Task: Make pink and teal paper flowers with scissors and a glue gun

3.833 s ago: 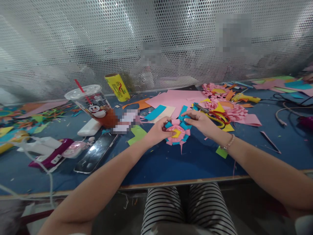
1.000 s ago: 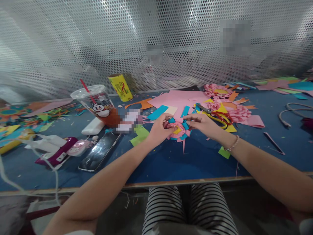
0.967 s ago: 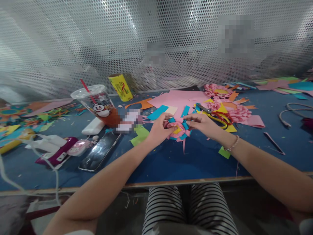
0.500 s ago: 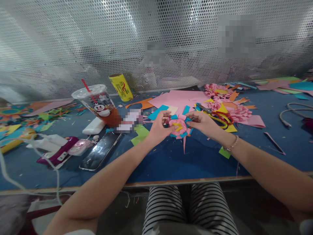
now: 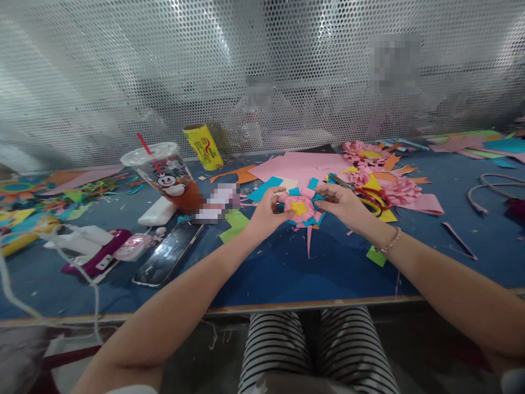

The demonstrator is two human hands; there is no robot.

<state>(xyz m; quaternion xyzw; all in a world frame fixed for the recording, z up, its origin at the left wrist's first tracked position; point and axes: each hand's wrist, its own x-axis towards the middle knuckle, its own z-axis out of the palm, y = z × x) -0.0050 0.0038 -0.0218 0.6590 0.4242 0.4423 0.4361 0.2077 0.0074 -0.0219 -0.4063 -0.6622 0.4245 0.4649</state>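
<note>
Between my two hands is a paper flower (image 5: 299, 209) with a yellow centre, pink inner petals and blue strips around the outside. My left hand (image 5: 267, 212) grips its left edge between thumb and fingers. On the opposite side my right hand (image 5: 337, 205) pinches the blue petals at the right edge. A thin pink paper sliver (image 5: 309, 242) points down below the flower. Just past my right hand lie scissors (image 5: 372, 198) with red and yellow handles, partly hidden by that hand.
Pink paper sheets (image 5: 305, 164) and finished-looking pink flowers (image 5: 365, 152) lie behind. On the left stand a drink cup (image 5: 168, 180) with a red straw and a yellow tube (image 5: 204, 148). A phone (image 5: 168, 254), a purple power strip (image 5: 98, 253) and cables lie nearer. A perforated metal screen (image 5: 287, 71) rises behind.
The left thumb has drawn back from the flower's middle toward its left edge, so the yellow centre shows more fully. Both hands otherwise stay almost in place.
</note>
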